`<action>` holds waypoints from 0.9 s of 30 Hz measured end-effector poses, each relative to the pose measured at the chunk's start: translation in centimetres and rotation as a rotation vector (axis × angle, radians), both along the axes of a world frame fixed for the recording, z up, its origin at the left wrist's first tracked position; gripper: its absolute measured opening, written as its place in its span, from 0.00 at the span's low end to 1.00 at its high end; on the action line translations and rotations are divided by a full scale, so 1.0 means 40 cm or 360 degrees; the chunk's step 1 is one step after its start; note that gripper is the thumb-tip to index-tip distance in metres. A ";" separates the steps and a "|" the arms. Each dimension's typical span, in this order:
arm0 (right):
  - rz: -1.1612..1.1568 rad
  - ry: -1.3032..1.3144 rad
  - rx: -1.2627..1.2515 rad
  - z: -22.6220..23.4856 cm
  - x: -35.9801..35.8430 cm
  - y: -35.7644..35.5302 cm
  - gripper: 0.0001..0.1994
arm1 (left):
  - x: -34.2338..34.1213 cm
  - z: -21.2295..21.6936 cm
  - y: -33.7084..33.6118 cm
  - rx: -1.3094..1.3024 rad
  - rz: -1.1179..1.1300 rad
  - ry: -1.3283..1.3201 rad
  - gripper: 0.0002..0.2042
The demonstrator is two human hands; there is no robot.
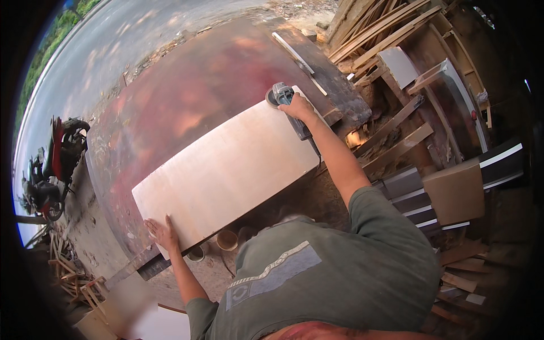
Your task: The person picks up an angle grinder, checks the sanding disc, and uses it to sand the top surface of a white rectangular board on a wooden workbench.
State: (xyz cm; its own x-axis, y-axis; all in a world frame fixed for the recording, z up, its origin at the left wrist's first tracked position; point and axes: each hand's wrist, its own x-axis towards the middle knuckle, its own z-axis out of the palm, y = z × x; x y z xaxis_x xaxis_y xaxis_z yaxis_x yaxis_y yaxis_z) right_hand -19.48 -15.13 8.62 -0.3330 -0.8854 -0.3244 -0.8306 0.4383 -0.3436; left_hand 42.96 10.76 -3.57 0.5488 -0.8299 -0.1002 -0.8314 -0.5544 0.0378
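Note:
A long pale board (224, 170) lies slantwise across a worn, reddish table (187, 107). Near the board's far right corner, my right hand (298, 107) is wrapped round a grey angle grinder (302, 131). The grinder's round disc rests at the board's far edge, and its cord hangs off the near side. My left hand (164, 233) lies on the near left corner of the board with its fingers spread, and holds nothing.
Thin strips (293, 52) lie on the table's far right. Scrap timber (391, 34) and a brown cardboard box (454, 191) fill the right side. Round containers (227, 240) stand below the board's near edge. A motorcycle (52, 164) is parked at the left.

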 end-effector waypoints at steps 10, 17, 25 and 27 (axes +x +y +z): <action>-0.0379 -0.0105 -0.0184 -0.025 -0.164 0.055 0.49 | -0.006 0.005 -0.007 -0.0072 -0.0055 0.0054 0.50; 0.0212 -0.0179 -0.0073 -0.025 0.252 0.115 0.46 | -0.008 0.018 0.000 -0.0114 -0.0070 0.0090 0.51; 0.0899 -0.0291 0.0127 -0.001 0.921 0.167 0.46 | -0.009 0.011 0.065 -0.0202 -0.0156 0.0109 0.48; 0.1027 -0.0304 0.0161 -0.004 1.059 0.199 0.45 | -0.024 0.017 0.125 -0.0204 -0.0207 0.0122 0.47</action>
State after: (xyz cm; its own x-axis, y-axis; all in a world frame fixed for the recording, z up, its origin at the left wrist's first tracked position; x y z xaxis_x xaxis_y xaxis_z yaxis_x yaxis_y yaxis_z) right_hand 22.89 -7.16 8.47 0.3233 -0.8497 -0.4165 -0.8652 -0.0872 -0.4938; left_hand 42.01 15.77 -2.91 0.4307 -0.9021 -0.0265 -0.8878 -0.4288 0.1673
